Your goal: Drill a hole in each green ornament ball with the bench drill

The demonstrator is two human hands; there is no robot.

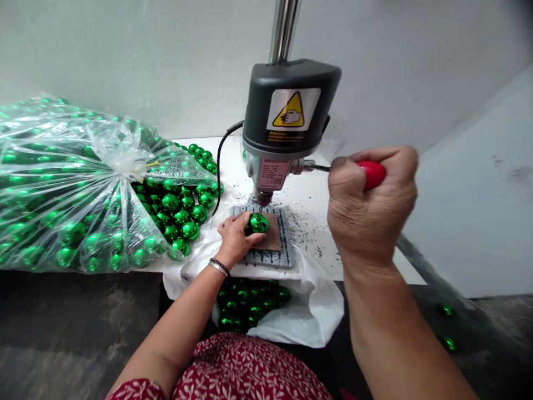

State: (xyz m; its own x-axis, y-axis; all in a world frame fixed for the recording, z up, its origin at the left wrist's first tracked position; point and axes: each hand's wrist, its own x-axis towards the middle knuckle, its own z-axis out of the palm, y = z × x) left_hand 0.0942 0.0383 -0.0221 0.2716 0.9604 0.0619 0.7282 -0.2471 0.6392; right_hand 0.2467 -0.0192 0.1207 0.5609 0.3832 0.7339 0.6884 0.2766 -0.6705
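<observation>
My left hand [238, 238] is closed round a shiny green bauble [259, 223], steadying it on a small brown board [272, 236]. The board lies on the grey slotted base [287, 256] of a bench drill press [287, 108]. Just over the bauble is the thin drill bit [261, 210]; whether its tip has entered the bauble I cannot tell. My right hand [370, 203], raised at the right, grips the red-knobbed feed lever [375, 174] of the drill press. Part of the knob shows between the fingers.
A big clear plastic bag [75, 189] full of green baubles fills the left of the white table [328, 261], with loose baubles [183, 208] beside it. Dark shavings surround the base. A white bag [320, 311] with baubles hangs at the front edge. Two baubles [448, 343] lie on the floor.
</observation>
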